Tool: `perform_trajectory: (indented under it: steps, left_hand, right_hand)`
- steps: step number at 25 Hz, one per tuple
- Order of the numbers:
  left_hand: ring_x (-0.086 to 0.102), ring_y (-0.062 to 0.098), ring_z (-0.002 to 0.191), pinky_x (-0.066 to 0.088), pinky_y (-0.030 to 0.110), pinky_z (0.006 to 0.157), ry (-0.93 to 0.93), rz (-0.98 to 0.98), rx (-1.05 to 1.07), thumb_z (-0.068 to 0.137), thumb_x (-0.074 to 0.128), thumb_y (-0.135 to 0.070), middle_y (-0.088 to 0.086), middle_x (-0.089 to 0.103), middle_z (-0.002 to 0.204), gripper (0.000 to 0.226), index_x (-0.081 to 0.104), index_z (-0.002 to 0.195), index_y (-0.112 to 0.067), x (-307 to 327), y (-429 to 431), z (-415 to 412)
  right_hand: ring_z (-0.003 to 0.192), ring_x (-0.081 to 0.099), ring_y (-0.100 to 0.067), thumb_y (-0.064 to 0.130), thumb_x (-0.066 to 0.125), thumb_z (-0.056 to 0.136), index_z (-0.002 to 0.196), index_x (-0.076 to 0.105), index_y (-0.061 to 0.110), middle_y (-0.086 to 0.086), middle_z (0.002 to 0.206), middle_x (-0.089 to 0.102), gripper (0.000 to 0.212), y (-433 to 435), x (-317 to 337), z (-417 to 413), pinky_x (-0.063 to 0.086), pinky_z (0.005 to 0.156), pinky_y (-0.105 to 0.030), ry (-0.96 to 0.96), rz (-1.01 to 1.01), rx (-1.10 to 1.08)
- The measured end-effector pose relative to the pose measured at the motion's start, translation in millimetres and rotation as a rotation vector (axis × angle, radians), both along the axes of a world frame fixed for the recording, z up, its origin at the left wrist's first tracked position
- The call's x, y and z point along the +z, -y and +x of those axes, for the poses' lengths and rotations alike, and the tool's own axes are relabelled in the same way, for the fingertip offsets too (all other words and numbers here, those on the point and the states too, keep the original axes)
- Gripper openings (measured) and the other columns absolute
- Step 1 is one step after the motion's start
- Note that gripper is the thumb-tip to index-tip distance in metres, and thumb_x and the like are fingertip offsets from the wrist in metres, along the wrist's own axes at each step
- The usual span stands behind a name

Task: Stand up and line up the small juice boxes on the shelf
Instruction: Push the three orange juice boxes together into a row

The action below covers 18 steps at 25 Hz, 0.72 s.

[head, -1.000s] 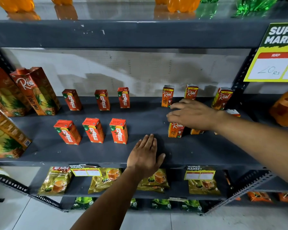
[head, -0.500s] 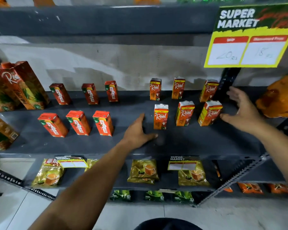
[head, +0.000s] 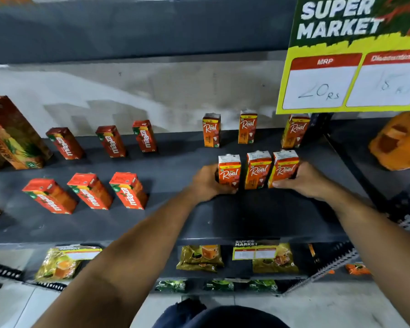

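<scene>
Three small Real juice boxes (head: 258, 170) stand upright in a tight row on the shelf (head: 175, 218), in front of the price sign (head: 350, 67). The left hand (head: 205, 183) cups the row's left end, the right hand (head: 303, 179) its right, pressing inward. They look light, stiff-sided, easily toppled; best held low on the flat sides.
</scene>
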<state>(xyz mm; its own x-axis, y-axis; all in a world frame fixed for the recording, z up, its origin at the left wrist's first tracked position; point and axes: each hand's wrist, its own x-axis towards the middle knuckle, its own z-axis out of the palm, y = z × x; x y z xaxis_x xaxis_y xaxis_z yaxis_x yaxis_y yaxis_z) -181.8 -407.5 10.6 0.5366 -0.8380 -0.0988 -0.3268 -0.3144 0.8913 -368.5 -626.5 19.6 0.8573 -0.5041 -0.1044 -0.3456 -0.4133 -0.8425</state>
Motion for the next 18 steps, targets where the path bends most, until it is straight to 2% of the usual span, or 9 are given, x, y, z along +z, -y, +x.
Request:
perform_trajectory:
  steps: [3,6,9,11,13,15,18]
  left_hand:
    - [0.063,0.015,0.109,0.046,0.045,0.102,-0.068,-0.001,-0.057,0.063,0.089,-0.014,0.004,0.068,0.119,0.066,0.060,0.122,-0.021,-5.3,13.5,-4.6]
    - [0.064,0.013,0.108,0.046,0.044,0.102,-0.122,-0.010,-0.045,0.065,0.088,-0.013,0.002,0.069,0.117,0.060,0.062,0.118,-0.027,-11.2,17.7,-7.3]
    - [0.062,0.018,0.111,0.045,0.046,0.103,-0.123,0.027,0.028,0.059,0.091,-0.020,0.004,0.069,0.118,0.065,0.064,0.119,-0.023,-6.7,19.9,-9.4]
    - [0.063,0.019,0.110,0.046,0.046,0.102,-0.133,0.021,0.045,0.058,0.092,-0.019,0.005,0.070,0.117,0.066,0.065,0.117,-0.021,-2.4,18.5,-14.2]
    - [0.064,0.018,0.109,0.047,0.046,0.101,-0.146,0.007,0.018,0.059,0.091,-0.015,0.006,0.070,0.117,0.065,0.064,0.119,-0.018,0.4,13.4,-24.3]
    - [0.065,0.015,0.107,0.048,0.043,0.100,-0.121,0.000,-0.008,0.060,0.091,-0.015,0.005,0.070,0.115,0.063,0.065,0.118,-0.018,-0.1,4.8,-38.9]
    - [0.065,0.009,0.103,0.050,0.037,0.097,-0.104,-0.002,-0.019,0.059,0.092,-0.017,-0.001,0.072,0.110,0.059,0.066,0.112,-0.024,-4.9,-10.2,-63.7]
  right_hand:
    - [0.102,0.060,-0.007,0.020,0.089,0.060,0.105,0.056,0.043,0.023,0.100,0.062,0.060,-4.4,-3.4,13.8,0.044,0.092,-0.032,-0.022,-0.044,0.021]
    - [0.102,0.060,-0.005,0.019,0.092,0.054,0.112,0.052,0.040,0.016,0.106,0.062,0.074,-6.2,-10.3,17.8,0.042,0.087,-0.023,0.000,-0.058,-0.001]
    - [0.095,0.055,0.017,0.016,0.093,0.050,0.118,0.043,0.038,0.023,0.108,0.056,0.087,-14.9,-8.5,18.6,0.039,0.081,-0.005,0.056,-0.066,0.019]
    - [0.088,0.053,0.023,0.021,0.093,0.050,0.111,0.048,0.044,0.031,0.099,0.057,0.079,-21.6,-5.2,13.9,0.039,0.073,-0.003,0.041,-0.057,0.018]
    - [0.085,0.056,0.018,0.026,0.093,0.050,0.101,0.053,0.048,0.030,0.095,0.061,0.069,-28.2,-5.8,2.1,0.040,0.073,-0.011,0.012,-0.024,-0.011]
    - [0.083,0.058,0.017,0.024,0.093,0.050,0.096,0.056,0.044,0.027,0.093,0.062,0.062,-35.8,-12.7,-15.3,0.042,0.074,-0.015,-0.004,0.011,-0.029]
    - [0.076,0.057,0.022,0.025,0.092,0.052,0.083,0.063,0.047,0.036,0.077,0.065,0.048,-50.7,-18.3,-43.5,0.041,0.065,-0.008,-0.044,-0.038,-0.035]
